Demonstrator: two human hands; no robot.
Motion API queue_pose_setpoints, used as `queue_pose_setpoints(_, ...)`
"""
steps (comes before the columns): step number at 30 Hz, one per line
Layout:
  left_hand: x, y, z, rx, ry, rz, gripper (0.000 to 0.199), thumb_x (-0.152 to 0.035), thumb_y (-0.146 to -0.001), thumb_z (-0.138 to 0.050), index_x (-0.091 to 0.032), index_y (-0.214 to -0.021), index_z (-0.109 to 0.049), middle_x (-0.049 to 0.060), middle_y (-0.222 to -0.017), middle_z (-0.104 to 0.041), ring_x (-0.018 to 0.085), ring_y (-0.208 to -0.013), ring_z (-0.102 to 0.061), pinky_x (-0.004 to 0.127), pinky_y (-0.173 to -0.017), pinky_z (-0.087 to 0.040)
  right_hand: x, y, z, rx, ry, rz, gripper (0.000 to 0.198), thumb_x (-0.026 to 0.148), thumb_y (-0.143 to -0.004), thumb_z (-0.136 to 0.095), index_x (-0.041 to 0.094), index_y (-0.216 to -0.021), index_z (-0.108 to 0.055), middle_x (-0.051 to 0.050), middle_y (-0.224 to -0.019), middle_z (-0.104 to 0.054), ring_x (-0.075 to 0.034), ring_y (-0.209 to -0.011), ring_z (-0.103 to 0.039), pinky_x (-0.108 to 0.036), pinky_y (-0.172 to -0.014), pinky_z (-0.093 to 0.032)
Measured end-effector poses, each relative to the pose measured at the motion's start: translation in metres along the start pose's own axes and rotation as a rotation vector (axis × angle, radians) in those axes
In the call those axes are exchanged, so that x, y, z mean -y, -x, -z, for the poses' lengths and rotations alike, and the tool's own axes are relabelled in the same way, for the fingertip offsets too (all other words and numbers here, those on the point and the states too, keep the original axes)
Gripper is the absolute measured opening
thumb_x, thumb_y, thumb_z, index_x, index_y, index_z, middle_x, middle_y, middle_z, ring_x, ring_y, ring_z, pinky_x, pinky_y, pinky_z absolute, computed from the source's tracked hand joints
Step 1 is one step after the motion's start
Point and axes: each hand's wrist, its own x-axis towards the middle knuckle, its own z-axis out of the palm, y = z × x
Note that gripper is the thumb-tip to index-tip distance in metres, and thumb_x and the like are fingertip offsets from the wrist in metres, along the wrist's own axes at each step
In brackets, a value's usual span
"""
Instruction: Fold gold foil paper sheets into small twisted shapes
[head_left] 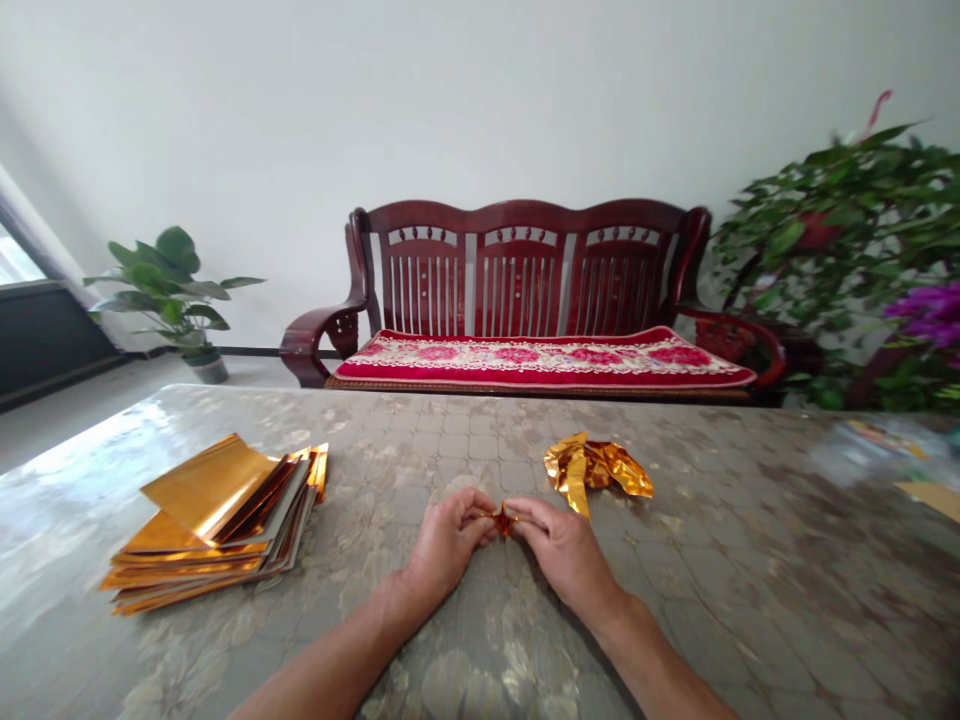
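Note:
Between my two hands, just above the table, is a small folded piece of gold foil paper [504, 519]. My left hand [448, 530] pinches its left end, and my right hand [559, 548] pinches the right end. Most of the piece is hidden by my fingers. Beyond my right hand lies a crumpled gold foil piece [604, 467], with one strip hanging toward me. Off to the left sits a loose, uneven stack of gold foil sheets [217, 490], some showing a grey underside.
A patterned cover lies over the table [360, 610]. Clear plastic packaging [877, 445] and a tan flat piece [930, 497] lie at the right edge. Behind the table stand a dark red wooden bench [521, 215] with a floral cushion, a potted plant [176, 285] and leafy plants [847, 230].

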Motion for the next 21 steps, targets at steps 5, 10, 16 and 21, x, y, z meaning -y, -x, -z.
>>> queue_pose_setpoints(5, -0.004, -0.002, 0.002, -0.072, -0.252, 0.065, 0.013, -0.024, -0.074, -0.060, -0.017, -0.075, -0.071, -0.001, -0.059, -0.066, 0.014, -0.057, -0.058, 0.023, -0.054, -0.040, 0.001, -0.002, 0.001, -0.033, 0.058, -0.049, 0.016, 0.025, -0.084, -0.059, 0.027, -0.090, -0.074, 0.001, -0.089, -0.078, -0.019, -0.085, -0.072, -0.027, -0.077, -0.052)
queue_pose_setpoints(10, -0.008, 0.000, 0.004, -0.073, -0.399, 0.015, 0.018, -0.029, -0.077, -0.059, -0.020, -0.075, -0.074, -0.001, -0.063, -0.068, 0.015, -0.061, -0.058, 0.022, -0.056, -0.036, 0.009, -0.002, 0.004, -0.071, 0.185, -0.054, 0.014, 0.026, -0.084, -0.059, 0.027, -0.079, -0.072, 0.003, -0.079, -0.075, -0.018, -0.077, -0.069, -0.027, -0.070, -0.047)
queue_pose_setpoints(16, -0.006, 0.000, 0.005, -0.101, -0.416, 0.016, 0.018, -0.028, -0.078, -0.059, -0.020, -0.075, -0.075, -0.002, -0.063, -0.067, 0.014, -0.061, -0.058, 0.022, -0.056, -0.034, 0.003, -0.003, 0.008, -0.082, 0.112, -0.059, 0.016, 0.026, -0.083, -0.058, 0.025, -0.082, -0.074, 0.000, -0.084, -0.075, -0.019, -0.082, -0.067, -0.028, -0.076, -0.046)
queue_pose_setpoints(21, -0.008, 0.001, 0.005, -0.077, -0.418, 0.001, 0.019, -0.028, -0.080, -0.058, -0.020, -0.075, -0.074, -0.002, -0.064, -0.067, 0.014, -0.062, -0.058, 0.022, -0.057, -0.034, -0.001, -0.004, 0.008, -0.049, -0.026, -0.122, 0.016, 0.025, -0.078, -0.059, 0.023, -0.084, -0.074, -0.001, -0.082, -0.075, -0.019, -0.079, -0.068, -0.028, -0.074, -0.047)
